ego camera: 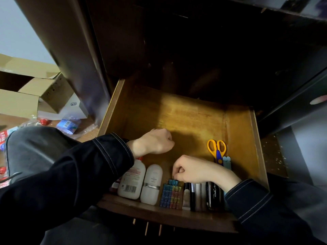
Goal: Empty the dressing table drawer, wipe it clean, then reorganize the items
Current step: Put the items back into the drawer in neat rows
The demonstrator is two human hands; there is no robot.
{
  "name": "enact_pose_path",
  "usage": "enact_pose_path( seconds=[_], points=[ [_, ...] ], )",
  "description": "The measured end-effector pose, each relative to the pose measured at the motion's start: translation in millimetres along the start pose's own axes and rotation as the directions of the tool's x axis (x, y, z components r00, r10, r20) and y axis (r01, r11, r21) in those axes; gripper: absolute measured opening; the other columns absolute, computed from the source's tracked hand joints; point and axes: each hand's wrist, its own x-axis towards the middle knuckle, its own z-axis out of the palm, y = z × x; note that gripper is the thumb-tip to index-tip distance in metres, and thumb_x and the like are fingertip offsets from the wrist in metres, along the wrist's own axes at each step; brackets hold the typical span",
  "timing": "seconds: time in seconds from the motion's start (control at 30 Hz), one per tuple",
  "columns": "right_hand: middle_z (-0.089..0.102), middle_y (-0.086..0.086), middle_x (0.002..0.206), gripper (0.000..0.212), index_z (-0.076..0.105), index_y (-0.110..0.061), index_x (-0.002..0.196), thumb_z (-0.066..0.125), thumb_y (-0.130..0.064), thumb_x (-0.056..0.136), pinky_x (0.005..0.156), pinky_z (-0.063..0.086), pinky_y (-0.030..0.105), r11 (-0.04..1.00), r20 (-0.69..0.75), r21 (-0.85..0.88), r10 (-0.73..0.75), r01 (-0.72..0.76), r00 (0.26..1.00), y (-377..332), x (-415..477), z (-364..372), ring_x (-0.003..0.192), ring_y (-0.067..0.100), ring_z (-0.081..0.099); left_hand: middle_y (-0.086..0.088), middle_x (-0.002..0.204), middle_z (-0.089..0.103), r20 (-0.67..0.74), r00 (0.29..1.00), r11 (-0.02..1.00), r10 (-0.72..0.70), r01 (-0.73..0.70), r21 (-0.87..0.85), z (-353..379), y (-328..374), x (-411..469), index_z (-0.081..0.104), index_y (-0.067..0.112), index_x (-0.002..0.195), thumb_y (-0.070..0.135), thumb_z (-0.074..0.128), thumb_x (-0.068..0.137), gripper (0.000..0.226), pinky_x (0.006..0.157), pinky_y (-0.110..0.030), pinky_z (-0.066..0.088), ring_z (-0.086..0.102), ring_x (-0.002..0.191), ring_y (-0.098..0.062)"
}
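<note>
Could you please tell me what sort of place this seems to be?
Probably a bedroom at home: a wooden drawer pulled from a dark dressing table holds lotion bottles, cosmetic tubes and binder clips, and opened cardboard boxes sit on the floor.

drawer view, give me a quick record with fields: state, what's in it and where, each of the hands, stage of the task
drawer: pulled open, wooden
front row, left to right: white barcode bottle, white capsule bottle, binder clips, slim tubes, black tube
right side: yellow-handled scissors, lying flat
left hand: curled over the drawer floor, contents hidden
right hand: pinches a clip at the far end of the binder clips
stage: probably reorganizing
</note>
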Motion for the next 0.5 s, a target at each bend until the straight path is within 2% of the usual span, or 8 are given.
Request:
enact_pose_path(
  seconds=[0.1,0.17,0.23,0.3,0.4,0.5],
  points=[
    [0.059,-0.017,0.058,0.020,0.075,-0.017,0.102,0.056,-0.018,0.097,0.056,0.041,0.023,1.000,0.012,0.013,-0.003,0.002,1.000,1,0,0,0.056,0.000,0.053,0.003,0.078,0.062,0.004,1.000,1.000,-0.003,0.003,0.001,0,1,0,0.069,0.019,0.105,0.028,0.044,0.099,0.027,0.076,-0.028,0.039,0.053,0.085,-0.022],
    [0.056,-0.026,0.048,0.023,0.074,-0.017,0.103,0.052,-0.014,0.096,0.050,0.036,0.018,1.000,0.012,0.006,-0.007,0.007,1.000,3,2,0,0.049,-0.009,0.052,-0.003,0.090,0.069,0.011,1.000,1.000,-0.004,0.004,0.001,0,1,-1,0.071,0.017,0.112,0.028,0.044,0.099,0.032,0.077,-0.027,0.040,0.059,0.091,-0.025],
    [0.052,-0.036,0.047,0.026,0.074,-0.019,0.103,0.050,-0.012,0.095,0.047,0.033,0.015,1.000,0.008,0.008,-0.013,0.012,1.000,4,2,0,0.047,-0.015,0.050,-0.006,0.098,0.071,0.012,1.000,1.000,0.003,-0.003,0.003,0,1,-1,0.071,0.018,0.114,0.028,0.044,0.100,0.032,0.079,-0.027,0.042,0.062,0.096,-0.026],
    [0.059,-0.031,0.053,0.026,0.073,-0.023,0.098,0.050,-0.013,0.094,0.050,0.036,0.018,0.999,-0.021,0.034,-0.016,0.016,1.000,6,1,-2,0.047,-0.009,0.052,-0.005,0.103,0.071,0.005,1.000,1.000,0.015,-0.015,0.001,1,1,0,0.071,0.019,0.117,0.028,0.045,0.100,0.032,0.079,-0.026,0.044,0.063,0.096,-0.024],
    [0.069,-0.009,0.066,0.025,0.073,-0.027,0.096,0.050,-0.017,0.093,0.049,0.038,0.021,0.995,-0.147,0.097,-0.005,0.019,0.989,8,-2,-9,0.048,-0.001,0.051,-0.005,0.105,0.071,-0.057,0.997,0.999,0.053,-0.053,-0.004,-2,0,-2,0.072,0.016,0.116,0.024,0.048,0.098,0.030,0.078,-0.031,0.053,0.065,0.091,-0.020],
    [0.068,-0.013,0.069,0.019,0.072,-0.029,0.099,0.054,-0.026,0.097,0.053,0.047,0.022,0.980,-0.313,0.197,0.024,0.040,0.950,11,-11,-18,0.058,-0.003,0.060,-0.006,0.100,0.073,-0.175,0.976,0.991,0.131,-0.133,0.003,-6,2,-7,0.073,0.012,0.111,0.021,0.051,0.098,0.027,0.078,-0.037,0.057,0.068,0.084,-0.021]
  ],
)
